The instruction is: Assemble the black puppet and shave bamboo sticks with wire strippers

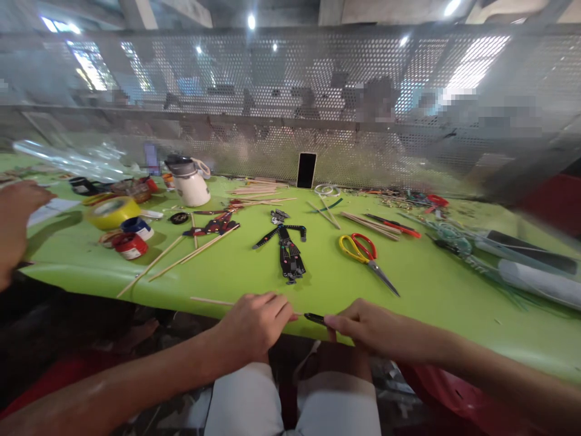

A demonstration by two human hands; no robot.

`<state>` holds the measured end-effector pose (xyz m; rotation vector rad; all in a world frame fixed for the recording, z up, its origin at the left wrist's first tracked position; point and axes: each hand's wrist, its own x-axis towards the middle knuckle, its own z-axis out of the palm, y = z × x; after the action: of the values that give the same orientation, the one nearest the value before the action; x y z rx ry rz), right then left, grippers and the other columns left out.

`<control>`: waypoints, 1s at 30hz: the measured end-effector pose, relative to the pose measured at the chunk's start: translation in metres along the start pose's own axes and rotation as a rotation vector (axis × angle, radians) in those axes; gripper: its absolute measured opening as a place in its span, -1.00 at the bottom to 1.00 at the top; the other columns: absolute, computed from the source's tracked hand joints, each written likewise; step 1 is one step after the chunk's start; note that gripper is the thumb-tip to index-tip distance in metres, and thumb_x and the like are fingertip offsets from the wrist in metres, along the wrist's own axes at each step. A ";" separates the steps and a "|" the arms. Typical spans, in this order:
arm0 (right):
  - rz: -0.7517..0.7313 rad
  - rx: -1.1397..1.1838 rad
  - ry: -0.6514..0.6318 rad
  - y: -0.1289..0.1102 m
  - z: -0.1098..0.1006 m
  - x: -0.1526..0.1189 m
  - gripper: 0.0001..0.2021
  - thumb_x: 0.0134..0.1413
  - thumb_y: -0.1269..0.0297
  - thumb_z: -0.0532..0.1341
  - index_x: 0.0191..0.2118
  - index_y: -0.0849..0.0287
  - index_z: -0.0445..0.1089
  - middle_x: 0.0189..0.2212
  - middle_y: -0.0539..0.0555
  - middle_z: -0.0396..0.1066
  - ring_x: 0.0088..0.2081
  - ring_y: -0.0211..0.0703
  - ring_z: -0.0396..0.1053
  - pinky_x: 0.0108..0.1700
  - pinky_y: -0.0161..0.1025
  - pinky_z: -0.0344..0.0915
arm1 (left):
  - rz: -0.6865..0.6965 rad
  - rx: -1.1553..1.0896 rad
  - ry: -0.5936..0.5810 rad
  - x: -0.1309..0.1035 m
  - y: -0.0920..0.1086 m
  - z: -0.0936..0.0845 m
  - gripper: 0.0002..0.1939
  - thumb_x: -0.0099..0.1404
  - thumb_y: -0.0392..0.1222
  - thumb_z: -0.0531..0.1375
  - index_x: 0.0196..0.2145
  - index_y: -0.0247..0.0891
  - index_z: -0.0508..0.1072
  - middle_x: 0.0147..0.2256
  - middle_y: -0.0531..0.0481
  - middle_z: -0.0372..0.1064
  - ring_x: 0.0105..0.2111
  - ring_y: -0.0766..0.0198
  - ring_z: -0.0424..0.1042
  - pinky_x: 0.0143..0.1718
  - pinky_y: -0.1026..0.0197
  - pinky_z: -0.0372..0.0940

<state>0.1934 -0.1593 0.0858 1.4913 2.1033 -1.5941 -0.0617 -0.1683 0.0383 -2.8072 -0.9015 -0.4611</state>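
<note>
My left hand point(261, 321) is closed around a thin wooden stick point(211, 301) at the front edge of the green table point(245, 272). The stick juts out on both sides of the fist. My right hand point(363, 327) grips a small black pointed tool point(314, 318), its tip close to the stick's right end; its exact kind is hard to make out. Beyond my hands lies a flat black jointed puppet figure point(292, 251) with patterned parts. Scissors point(373, 266) with one yellow and one red handle rest open to its right.
A second puppet point(215, 225) with sticks lies left. Paint pots point(131, 246), yellow tape point(113, 213) and a pitcher point(190, 184) stand farther left. A phone point(307, 170) leans against the perforated screen. Sticks point(370, 226) lie right. Another person's arm point(13, 224) reaches in at left.
</note>
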 end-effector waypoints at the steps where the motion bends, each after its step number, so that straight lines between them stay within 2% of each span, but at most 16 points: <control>1: -0.061 -0.130 0.098 0.002 0.003 0.000 -0.39 0.28 -0.23 -0.06 -0.34 0.19 0.47 -0.63 -0.05 0.18 -0.57 -0.30 0.12 -0.50 -0.33 0.05 | -0.027 -0.060 -0.047 0.001 -0.001 0.000 -0.73 0.50 -0.24 -0.03 -0.36 -0.27 0.34 -0.44 0.00 0.32 -0.44 0.24 0.35 -0.49 0.23 0.11; 4: -0.179 -0.600 0.472 0.009 0.013 -0.003 -0.54 0.33 -0.10 -0.01 -0.17 0.10 0.51 -0.48 0.04 0.39 -0.46 -0.18 0.29 -0.42 -0.26 0.09 | -0.150 -0.294 -0.146 0.004 -0.006 -0.004 -0.72 0.51 -0.16 -0.03 -0.29 -0.27 0.40 -0.39 0.02 0.39 -0.44 0.27 0.40 -0.42 0.24 0.15; 6: -0.233 -0.892 0.660 0.011 0.019 -0.007 -0.60 0.33 -0.04 0.02 -0.04 0.07 0.47 -0.39 0.11 0.43 -0.40 -0.07 0.36 -0.40 -0.21 0.14 | -0.235 -0.472 -0.201 0.009 -0.009 -0.011 -0.70 0.51 -0.13 -0.02 -0.26 -0.27 0.44 -0.36 0.01 0.44 -0.38 0.26 0.44 -0.36 0.26 0.18; 9: -0.357 -1.185 0.803 0.011 0.023 -0.013 -0.60 0.34 -0.01 0.01 -0.01 0.11 0.45 -0.38 0.16 0.39 -0.38 0.01 0.37 -0.38 -0.16 0.18 | -0.275 -0.693 -0.341 0.016 -0.012 -0.021 -0.64 0.50 -0.15 -0.03 -0.33 -0.30 0.48 -0.41 0.00 0.47 -0.39 0.29 0.43 -0.37 0.29 0.18; 12: -0.414 -1.283 0.846 0.012 0.023 -0.015 -0.59 0.35 0.00 -0.02 -0.01 0.14 0.43 -0.40 0.17 0.36 -0.38 0.02 0.35 -0.37 -0.14 0.20 | -0.281 -0.766 -0.410 0.019 -0.012 -0.025 -0.62 0.48 -0.19 -0.01 -0.43 -0.33 0.46 -0.49 0.01 0.44 -0.48 0.35 0.36 -0.42 0.32 0.15; 15: -0.352 -1.176 0.769 0.015 0.022 -0.011 -0.59 0.34 -0.03 -0.02 0.00 0.10 0.42 -0.36 0.16 0.37 -0.36 0.00 0.35 -0.37 -0.17 0.19 | -0.283 -0.665 -0.364 0.018 -0.010 -0.020 -0.66 0.47 -0.22 0.02 -0.43 -0.33 0.43 -0.50 0.02 0.42 -0.50 0.33 0.35 -0.44 0.31 0.13; 18: -0.230 -0.863 0.596 0.015 0.017 -0.005 -0.58 0.34 -0.06 -0.03 -0.08 0.09 0.44 -0.41 0.10 0.38 -0.41 -0.12 0.32 -0.39 -0.25 0.15 | -0.169 -0.440 -0.262 0.014 -0.007 -0.009 -0.73 0.47 -0.26 0.02 -0.38 -0.32 0.41 -0.46 0.00 0.43 -0.46 0.28 0.38 -0.41 0.26 0.15; 22: -0.078 -0.263 0.149 0.006 0.003 -0.002 -0.44 0.32 -0.16 -0.07 -0.34 0.19 0.46 -0.62 -0.03 0.15 -0.57 -0.29 0.13 -0.49 -0.33 0.10 | 0.046 -0.071 -0.117 0.010 -0.002 0.004 -0.74 0.48 -0.30 -0.01 -0.38 -0.31 0.34 -0.45 -0.04 0.36 -0.45 0.19 0.36 -0.50 0.23 0.12; 24: 0.025 -0.011 -0.039 0.002 -0.005 -0.002 -0.41 0.28 -0.21 -0.07 -0.30 0.21 0.45 -0.65 -0.07 0.08 -0.63 -0.34 0.03 -0.55 -0.35 0.07 | 0.073 0.067 -0.027 0.008 0.001 0.007 -0.72 0.48 -0.29 -0.02 -0.42 -0.29 0.30 -0.47 -0.04 0.31 -0.47 0.18 0.34 -0.55 0.22 0.07; 25: 0.069 0.075 -0.093 0.000 -0.008 -0.002 -0.41 0.27 -0.23 -0.07 -0.26 0.21 0.44 -0.65 -0.08 0.08 -0.64 -0.35 0.01 -0.58 -0.35 0.06 | 0.074 0.115 0.020 0.008 0.002 0.008 -0.72 0.48 -0.30 -0.02 -0.43 -0.28 0.28 -0.48 -0.03 0.29 -0.48 0.19 0.32 -0.56 0.22 0.04; 27: 0.105 0.145 -0.129 -0.001 -0.011 -0.002 -0.41 0.25 -0.25 -0.06 -0.23 0.21 0.43 -0.64 -0.08 0.10 -0.65 -0.34 0.02 -0.59 -0.36 0.06 | 0.063 0.170 0.083 0.007 0.003 0.007 -0.73 0.47 -0.30 0.00 -0.43 -0.28 0.27 -0.49 -0.02 0.27 -0.47 0.20 0.32 -0.56 0.21 0.01; 28: 0.074 0.124 -0.115 0.000 -0.012 -0.001 -0.40 0.25 -0.26 -0.05 -0.25 0.21 0.43 -0.64 -0.07 0.11 -0.64 -0.33 0.05 -0.58 -0.36 0.07 | 0.053 0.168 0.087 0.007 0.003 0.006 -0.73 0.47 -0.30 0.00 -0.43 -0.28 0.28 -0.49 -0.01 0.27 -0.47 0.20 0.32 -0.55 0.21 0.00; 30: -0.038 -0.023 -0.022 0.003 -0.009 0.000 -0.39 0.27 -0.24 -0.06 -0.31 0.22 0.45 -0.63 -0.04 0.15 -0.59 -0.30 0.13 -0.54 -0.35 0.07 | 0.008 0.076 0.014 0.008 0.001 0.003 -0.72 0.48 -0.28 0.00 -0.42 -0.29 0.32 -0.48 -0.01 0.31 -0.46 0.22 0.33 -0.52 0.20 0.00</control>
<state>0.1995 -0.1520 0.0880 1.4289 2.1437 -1.5854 -0.0543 -0.1636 0.0380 -2.7345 -0.8857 -0.4351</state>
